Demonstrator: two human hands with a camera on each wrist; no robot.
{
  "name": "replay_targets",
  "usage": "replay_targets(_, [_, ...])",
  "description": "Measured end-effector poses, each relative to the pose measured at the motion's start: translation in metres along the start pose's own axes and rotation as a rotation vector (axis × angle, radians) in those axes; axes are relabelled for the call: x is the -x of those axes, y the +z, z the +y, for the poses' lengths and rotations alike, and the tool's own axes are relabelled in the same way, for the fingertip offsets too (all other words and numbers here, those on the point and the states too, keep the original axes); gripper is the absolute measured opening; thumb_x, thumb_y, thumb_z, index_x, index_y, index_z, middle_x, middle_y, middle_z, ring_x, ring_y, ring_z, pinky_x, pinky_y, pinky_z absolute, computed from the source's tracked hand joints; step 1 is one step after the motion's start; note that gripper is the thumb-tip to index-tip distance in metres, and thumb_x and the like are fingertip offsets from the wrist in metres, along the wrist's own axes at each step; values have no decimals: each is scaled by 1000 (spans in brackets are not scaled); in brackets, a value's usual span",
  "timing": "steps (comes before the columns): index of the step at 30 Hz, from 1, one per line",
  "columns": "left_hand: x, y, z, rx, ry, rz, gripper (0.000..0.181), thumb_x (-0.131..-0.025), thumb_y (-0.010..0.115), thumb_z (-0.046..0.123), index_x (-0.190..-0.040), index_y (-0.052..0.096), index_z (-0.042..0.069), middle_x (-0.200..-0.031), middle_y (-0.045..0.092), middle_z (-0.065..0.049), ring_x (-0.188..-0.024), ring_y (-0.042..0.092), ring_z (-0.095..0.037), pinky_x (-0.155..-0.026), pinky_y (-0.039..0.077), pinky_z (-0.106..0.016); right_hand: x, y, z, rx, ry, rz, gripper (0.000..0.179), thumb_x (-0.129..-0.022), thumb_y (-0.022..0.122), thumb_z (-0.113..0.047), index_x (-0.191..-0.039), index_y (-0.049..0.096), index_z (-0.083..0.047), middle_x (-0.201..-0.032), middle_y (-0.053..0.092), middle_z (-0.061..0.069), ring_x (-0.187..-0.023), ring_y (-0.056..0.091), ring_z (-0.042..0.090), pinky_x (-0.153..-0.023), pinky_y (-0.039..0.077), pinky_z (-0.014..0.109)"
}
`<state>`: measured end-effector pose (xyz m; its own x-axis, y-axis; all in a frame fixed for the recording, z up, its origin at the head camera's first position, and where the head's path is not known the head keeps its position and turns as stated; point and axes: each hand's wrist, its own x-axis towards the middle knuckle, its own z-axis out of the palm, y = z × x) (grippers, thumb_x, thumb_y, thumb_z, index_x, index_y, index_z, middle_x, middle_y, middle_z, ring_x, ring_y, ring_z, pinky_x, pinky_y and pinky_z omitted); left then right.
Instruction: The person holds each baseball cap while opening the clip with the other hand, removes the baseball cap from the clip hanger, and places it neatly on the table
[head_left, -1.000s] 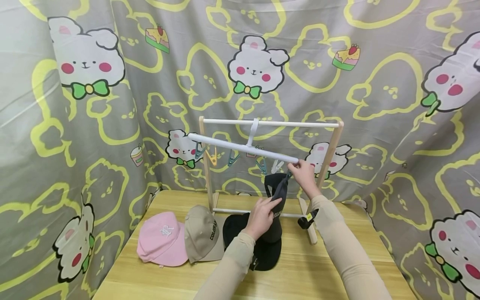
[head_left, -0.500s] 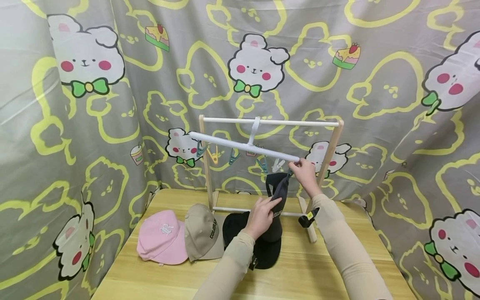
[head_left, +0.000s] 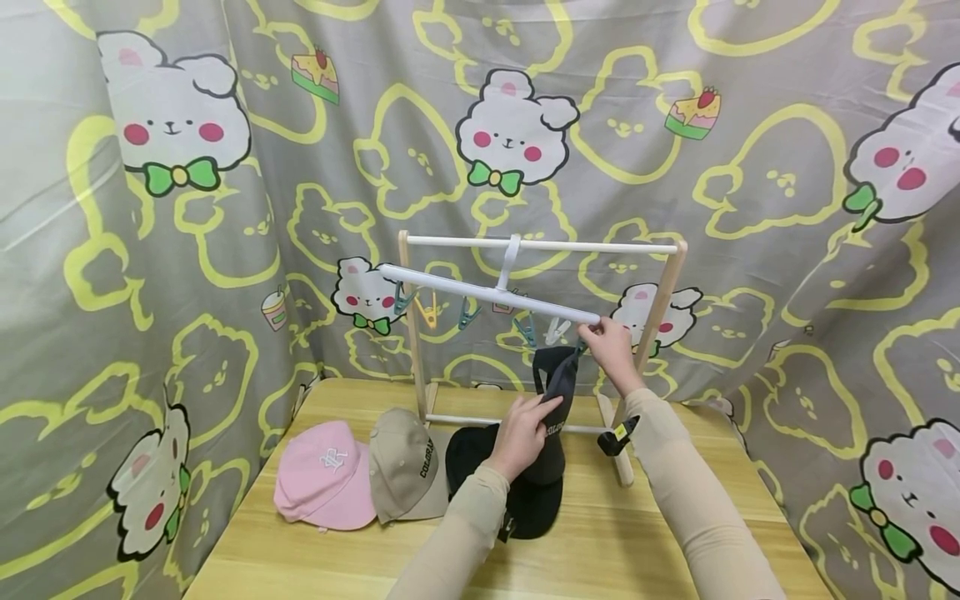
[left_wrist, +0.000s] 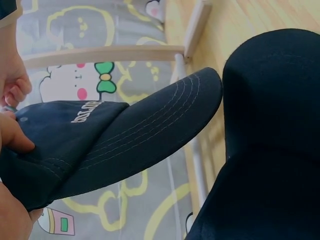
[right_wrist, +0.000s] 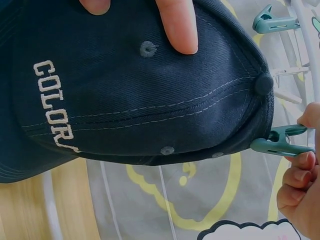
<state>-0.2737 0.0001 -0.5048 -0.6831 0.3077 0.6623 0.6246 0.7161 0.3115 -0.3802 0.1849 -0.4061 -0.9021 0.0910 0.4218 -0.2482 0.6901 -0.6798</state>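
My left hand (head_left: 522,435) holds a dark baseball cap (right_wrist: 120,90) with light "COLOR..." lettering, brim downward and crown up. In the right wrist view, two of its fingers lie flat on the crown. My right hand (head_left: 611,350) pinches the handles of a green clip (right_wrist: 282,142) between thumb and fingers. The clip's tips are right at the crown's top edge. This clip is at the right end of a white clip hanger (head_left: 487,293), which tilts down to the right. In the left wrist view, the cap's brim (left_wrist: 165,120) points toward another black cap.
The hanger hooks over the top bar (head_left: 600,247) of a wooden rack (head_left: 660,304). Several more clips, such as a yellow one (head_left: 427,312), dangle along it. On the table (head_left: 600,550) are a black cap (head_left: 538,510), a beige cap (head_left: 401,458) and a pink cap (head_left: 318,475).
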Motion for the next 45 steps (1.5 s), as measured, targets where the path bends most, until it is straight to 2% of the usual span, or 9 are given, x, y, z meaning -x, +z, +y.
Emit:
replay_targets(23, [8, -1, -2, 14, -6, 41, 55, -80, 62, -7, -126, 67, 22, -123, 69, -1, -81, 53, -17, -76, 50, -26, 2, 1, -1, -11, 6, 11, 26, -88, 59, -27, -87, 62, -2, -69, 50, 6, -60, 43, 22, -54, 34, 29])
replay_targets(33, [11, -3, -3, 26, 2, 71, 55, -79, 62, -8, -125, 67, 20, -122, 70, -3, -81, 53, -18, -75, 50, -27, 2, -2, 1, -1, 22, -15, 28, -89, 57, -29, -90, 62, -1, -75, 55, 10, -62, 45, 23, -55, 36, 30])
replay_targets(45, [14, -1, -6, 26, 13, 80, 55, -79, 62, -7, -126, 67, 22, -123, 69, 0, -81, 52, -16, -73, 50, -24, -1, -1, 8, -14, 11, 11, 26, -89, 57, -30, -84, 58, -5, -72, 50, 8, -64, 42, 23, -56, 34, 31])
